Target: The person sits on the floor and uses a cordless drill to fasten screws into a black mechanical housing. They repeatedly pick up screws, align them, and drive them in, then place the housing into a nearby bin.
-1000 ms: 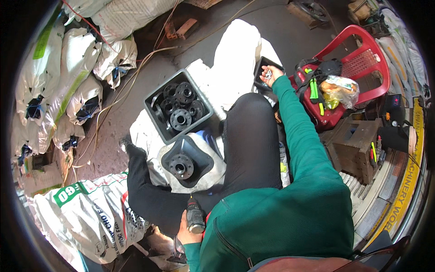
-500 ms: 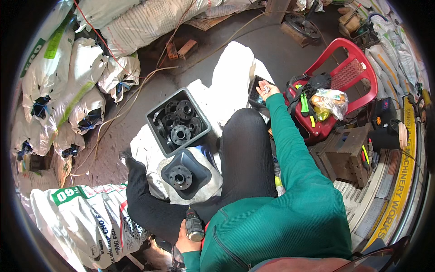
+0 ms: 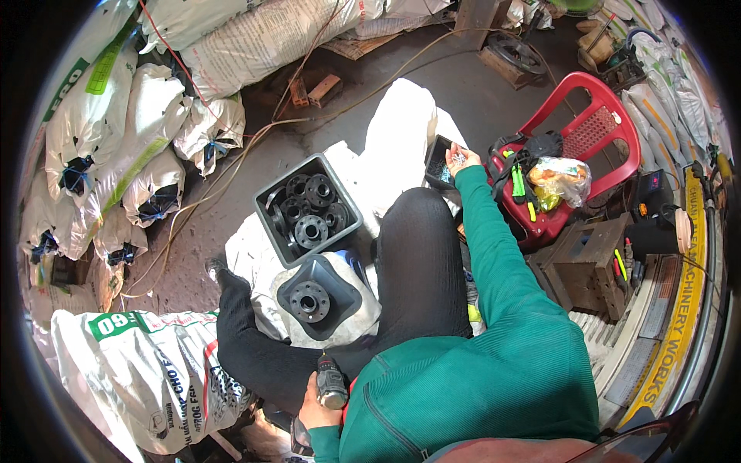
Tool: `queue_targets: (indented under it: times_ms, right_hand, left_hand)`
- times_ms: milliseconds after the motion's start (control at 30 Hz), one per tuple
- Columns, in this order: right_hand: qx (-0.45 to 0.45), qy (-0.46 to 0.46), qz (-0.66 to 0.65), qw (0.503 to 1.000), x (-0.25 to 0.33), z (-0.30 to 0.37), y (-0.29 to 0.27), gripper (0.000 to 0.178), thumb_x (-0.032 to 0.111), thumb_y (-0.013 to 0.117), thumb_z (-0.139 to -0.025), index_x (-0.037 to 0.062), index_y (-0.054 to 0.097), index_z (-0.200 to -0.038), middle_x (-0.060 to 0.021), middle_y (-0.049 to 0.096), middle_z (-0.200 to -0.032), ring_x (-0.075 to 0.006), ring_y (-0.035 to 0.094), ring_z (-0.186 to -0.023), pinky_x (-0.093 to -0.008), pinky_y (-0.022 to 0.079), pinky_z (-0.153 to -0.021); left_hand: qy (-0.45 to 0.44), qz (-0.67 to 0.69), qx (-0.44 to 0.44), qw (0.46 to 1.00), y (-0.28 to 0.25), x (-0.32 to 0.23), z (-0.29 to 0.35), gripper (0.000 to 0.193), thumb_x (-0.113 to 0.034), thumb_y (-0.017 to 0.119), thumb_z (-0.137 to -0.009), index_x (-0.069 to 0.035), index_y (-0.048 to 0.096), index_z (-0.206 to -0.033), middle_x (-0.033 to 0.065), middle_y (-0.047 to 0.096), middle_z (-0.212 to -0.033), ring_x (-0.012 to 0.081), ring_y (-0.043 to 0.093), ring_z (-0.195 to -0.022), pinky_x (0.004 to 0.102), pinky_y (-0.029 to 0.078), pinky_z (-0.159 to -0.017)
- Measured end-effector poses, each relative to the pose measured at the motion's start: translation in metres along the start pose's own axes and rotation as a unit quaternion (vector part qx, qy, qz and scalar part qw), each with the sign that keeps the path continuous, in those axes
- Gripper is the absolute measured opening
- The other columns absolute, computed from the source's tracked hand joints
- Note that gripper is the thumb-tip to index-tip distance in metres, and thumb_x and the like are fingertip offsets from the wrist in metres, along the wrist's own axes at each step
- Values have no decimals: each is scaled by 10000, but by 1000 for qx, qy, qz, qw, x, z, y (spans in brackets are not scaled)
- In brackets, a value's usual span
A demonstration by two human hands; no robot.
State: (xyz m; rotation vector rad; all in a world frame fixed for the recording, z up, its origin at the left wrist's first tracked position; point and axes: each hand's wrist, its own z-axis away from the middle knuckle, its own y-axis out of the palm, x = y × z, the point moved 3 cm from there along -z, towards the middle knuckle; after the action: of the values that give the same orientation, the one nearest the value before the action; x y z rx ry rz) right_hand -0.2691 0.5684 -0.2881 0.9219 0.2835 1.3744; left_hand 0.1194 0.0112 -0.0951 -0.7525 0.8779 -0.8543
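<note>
Currently, 1 drill (image 3: 333, 386) is gripped by the L hand (image 3: 316, 407), fingers wrapped round it, by the lap. The R hand (image 3: 466, 160) is held palm up, fingers slightly curled, at the edge of 1 small black box (image 3: 438, 150); several small light pcs (image 3: 460, 159) are cupped in it, exact no. can't be told. In 1 grey bin (image 3: 324, 245), min. 5 dark flanges (image 3: 312, 231) are piled. 1 more flange (image 3: 309, 302) is set on 1 black dished pad (image 3: 340, 301), approx. centred. To the R, 1 red chair (image 3: 598, 137) is loaded w/ items.
</note>
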Motion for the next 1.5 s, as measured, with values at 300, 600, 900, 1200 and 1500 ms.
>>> queue_targets:
  times_ms: [300,600,900,1200,1500]
  right_hand:
    - [143,6,-15,990,0,40,36,449,8,407,-874,-35,408,-1321,-143,533,-1293,-281,571,-1142,-438,517,-919]
    - [333,244,64,909,-117,237,93,200,26,511,-938,66,600,-1113,-72,619,-1217,-249,528,-1226,-413,487,-967]
    - [238,515,111,816,-251,367,17,180,145,570,-954,48,623,-1097,-86,635,-1164,-232,609,-1110,-360,581,-830]
    - [217,519,173,809,-256,379,-7,220,166,593,-945,54,568,-1133,-100,624,-1143,-229,606,-1105,-343,557,-875]
    - [231,493,313,778,-256,381,-19,249,222,615,-935,68,584,-1127,-100,639,-1127,-196,637,-1039,-310,559,-825]
  left_hand:
    - [-23,11,30,999,-1,5,-1,798,-133,812,-588,-148,498,-1321,141,669,-1067,317,673,-907,405,529,-789]
    - [257,-24,-165,952,-101,-23,-8,386,-166,751,-687,-72,651,-1047,112,661,-988,289,642,-906,403,506,-820]
    - [250,138,-114,952,-119,-69,-24,634,-96,769,-658,-56,515,-1238,116,585,-1157,290,565,-1102,389,446,-972]
    - [265,27,-119,957,-108,-62,-29,583,-109,757,-651,-66,546,-1193,120,587,-1149,311,573,-1072,402,463,-944]
    - [51,299,26,953,-106,-58,-21,576,-100,711,-744,-60,529,-1289,155,597,-1208,281,610,-1085,356,513,-890]
